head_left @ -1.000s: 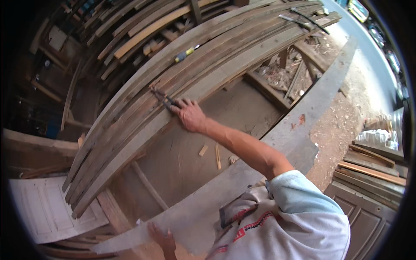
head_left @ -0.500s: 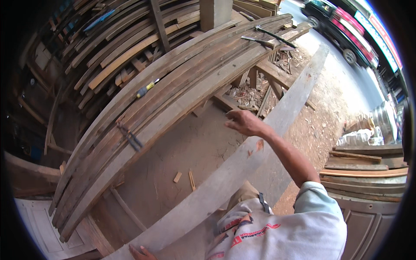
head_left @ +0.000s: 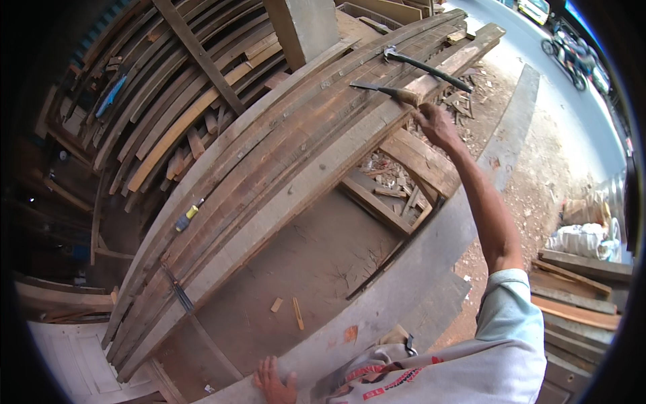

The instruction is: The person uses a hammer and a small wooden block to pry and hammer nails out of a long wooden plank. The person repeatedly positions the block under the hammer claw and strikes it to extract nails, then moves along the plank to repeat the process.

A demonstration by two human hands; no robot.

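Note:
My right hand (head_left: pixel 437 126) is stretched out to the far end of the stacked planks. Its curled fingers are closed at the butt of a wooden-handled knife (head_left: pixel 397 95) with a broad dark blade; part of the grip is hidden. Just beyond the knife lies a claw hammer (head_left: pixel 431 69) with a dark handle. My left hand (head_left: pixel 274 382) rests with spread fingers on a long grey board (head_left: pixel 397 289) in front of me. A yellow-and-dark screwdriver (head_left: pixel 188 217) and dark-handled pliers (head_left: pixel 178 291) lie on the curved planks (head_left: pixel 282 185).
Racked curved timbers (head_left: pixel 182 128) fill the left, beside a concrete post (head_left: pixel 303 30). Wood scraps (head_left: pixel 397 185) litter the ground below the planks. More boards (head_left: pixel 579 296) are stacked at right. A motorcycle (head_left: pixel 570 55) is on the road at the far right.
My right hand has reached from above the grey board to the knife handle. My left hand has come further into view on the board. The view has shifted; a motorcycle shows where a truck was.

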